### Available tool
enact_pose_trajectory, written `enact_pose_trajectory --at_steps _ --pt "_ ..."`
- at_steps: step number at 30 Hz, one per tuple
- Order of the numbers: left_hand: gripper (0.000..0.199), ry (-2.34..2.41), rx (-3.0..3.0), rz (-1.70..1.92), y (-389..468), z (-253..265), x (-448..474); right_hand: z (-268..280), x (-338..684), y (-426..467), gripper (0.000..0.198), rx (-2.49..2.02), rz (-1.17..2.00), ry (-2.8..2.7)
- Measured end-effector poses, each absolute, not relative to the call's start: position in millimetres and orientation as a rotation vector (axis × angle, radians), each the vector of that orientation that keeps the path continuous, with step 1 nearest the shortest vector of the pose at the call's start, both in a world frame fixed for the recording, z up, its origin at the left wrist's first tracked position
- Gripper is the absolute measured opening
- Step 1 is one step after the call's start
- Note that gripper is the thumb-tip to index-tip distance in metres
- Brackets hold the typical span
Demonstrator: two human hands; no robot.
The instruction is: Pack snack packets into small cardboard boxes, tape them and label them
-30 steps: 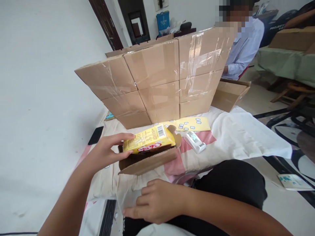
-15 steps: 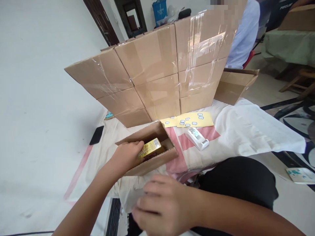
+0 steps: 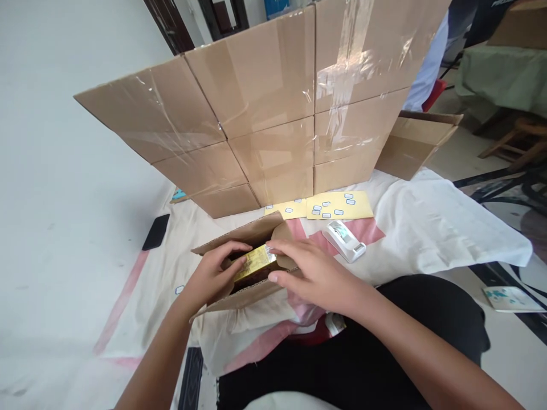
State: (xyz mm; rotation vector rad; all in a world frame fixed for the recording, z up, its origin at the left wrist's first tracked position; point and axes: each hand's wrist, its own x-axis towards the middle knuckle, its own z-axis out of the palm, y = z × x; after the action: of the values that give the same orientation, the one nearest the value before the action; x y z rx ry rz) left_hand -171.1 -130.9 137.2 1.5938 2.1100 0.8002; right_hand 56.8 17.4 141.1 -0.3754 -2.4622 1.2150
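Observation:
A small yellow box [image 3: 255,262] with printing sits inside an open cardboard carton [image 3: 256,291], its top face showing between the side walls. My left hand [image 3: 216,273] reaches in over the carton's left end, thumb and fingers closed around the left part of the yellow box. My right hand [image 3: 314,272] comes over the right end, fingertips at the right end of the yellow box. Its thumb is spread away from the fingers, near the carton's front wall. The carton's bottom is hidden by the hands and the box.
Behind the carton stands a tall taped cardboard panel [image 3: 269,136]. A yellow strip [image 3: 339,212] with small labels and a white handheld device [image 3: 345,241] lie on the cloth [image 3: 410,228]. A black phone-like object [image 3: 156,232] is at left. Another open carton [image 3: 412,145] stands at right, near a person's sleeve [image 3: 427,80].
My right hand has moved up and forward from near my lap to the carton and the yellow box's right end. My left hand stays on the box. The view has shifted slightly.

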Motion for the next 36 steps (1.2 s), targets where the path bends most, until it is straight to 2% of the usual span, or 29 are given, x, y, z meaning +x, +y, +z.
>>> enact_pose_trajectory --at_steps 2,4,6,8,10,11,12,14,15,16,19,21,26,31,36 --pt "0.025 2.057 1.637 0.972 -137 125 -172 140 57 22 0.056 -0.300 1.197 -2.492" --pt "0.030 1.955 1.708 1.257 -146 119 -171 138 56 27 0.060 -0.281 1.235 -2.477" --pt "0.037 1.917 1.686 1.651 -155 121 -169 134 51 29 0.056 -0.316 1.325 -2.438" --pt "0.042 2.065 1.630 1.897 -162 130 -166 128 45 28 0.041 -0.395 1.302 -2.414" --pt "0.036 2.367 1.755 1.709 -165 140 -161 121 38 25 0.035 -0.503 1.120 -2.398" --pt "0.029 2.502 1.880 1.466 -166 144 -159 117 35 23 0.039 -0.541 1.011 -2.379" --pt "0.031 2.589 2.001 1.182 -165 144 -155 115 32 22 0.048 -0.558 0.920 -2.356" --pt "0.055 2.618 2.150 0.753 -164 138 -147 111 30 21 0.066 -0.517 0.828 -2.335" --pt "0.061 2.591 2.179 0.634 -164 132 -142 110 29 21 0.067 -0.476 0.810 -2.350" --pt "0.062 2.558 2.190 0.563 -165 124 -138 110 29 21 0.061 -0.437 0.799 -2.377" --pt "0.069 2.498 2.204 0.473 -169 100 -126 110 29 22 0.018 -0.355 0.785 -2.482" --pt "0.077 2.523 2.203 0.434 -170 92 -121 111 30 23 0.005 -0.312 0.760 -2.514" --pt "0.066 2.642 2.148 0.247 -159 100 -124 117 35 44 0.015 -0.314 0.734 -2.460" --pt "0.062 2.598 2.215 0.178 -141 105 -144 128 67 94 0.029 -0.887 0.704 -2.355" --pt "0.062 2.557 2.258 0.190 -119 102 -180 129 100 123 0.046 -1.336 0.925 -2.278"
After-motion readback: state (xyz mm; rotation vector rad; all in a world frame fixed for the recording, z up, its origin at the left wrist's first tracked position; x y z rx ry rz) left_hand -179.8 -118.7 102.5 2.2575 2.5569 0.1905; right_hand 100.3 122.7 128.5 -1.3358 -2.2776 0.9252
